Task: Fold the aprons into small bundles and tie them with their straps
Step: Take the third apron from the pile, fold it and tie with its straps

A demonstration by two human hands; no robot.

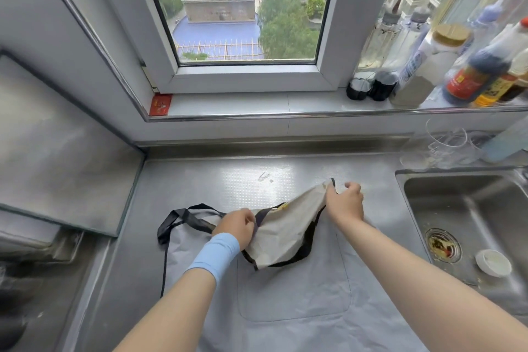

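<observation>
Head view: the cream apron (285,234), crinkly cloth with black edging, hung slack between both hands over the middle of the dimpled steel counter (214,180). The left hand (238,227) had its fingers curled, pinching the apron's 9 o'clock end. The right hand (344,201) pinched the black-trimmed corner at 1 o'clock. Under it a smooth grey apron (294,294) lay flat, rounded pocket showing, with a black strap (183,217) looped at 9 o'clock. A steel sink (468,208) sat at 3 o'clock.

A steel bench (200,180) meets a sink (471,208) on the right; far behind, a white-framed window (245,8) gives daylight.
</observation>
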